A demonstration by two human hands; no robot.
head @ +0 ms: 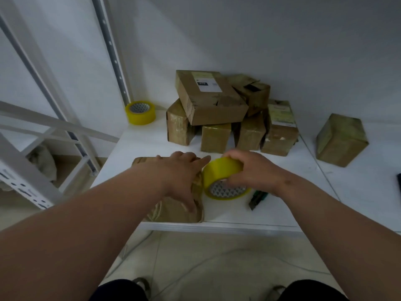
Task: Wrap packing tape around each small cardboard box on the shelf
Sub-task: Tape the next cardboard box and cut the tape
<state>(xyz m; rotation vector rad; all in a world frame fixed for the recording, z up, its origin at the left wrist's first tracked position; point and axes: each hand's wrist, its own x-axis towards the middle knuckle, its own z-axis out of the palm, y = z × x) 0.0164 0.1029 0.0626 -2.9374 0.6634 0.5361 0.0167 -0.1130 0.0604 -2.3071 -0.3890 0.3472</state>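
Note:
A flat cardboard box (173, 210) lies at the front edge of the white shelf (271, 213). My left hand (184, 172) presses down on its top with the fingers spread. Right beside the box, my right hand (253, 170) grips a yellow roll of packing tape (219, 172), tilted against the box's right side. A pile of small cardboard boxes (217, 109) stands at the back of the shelf, and one lone taped box (341, 140) sits to the right.
A second yellow tape roll (141, 112) rests at the shelf's back left corner. A dark green cutter (257, 199) lies on the shelf below my right wrist. White rack posts (110, 51) rise at left. A dark object (398, 183) shows at the right border.

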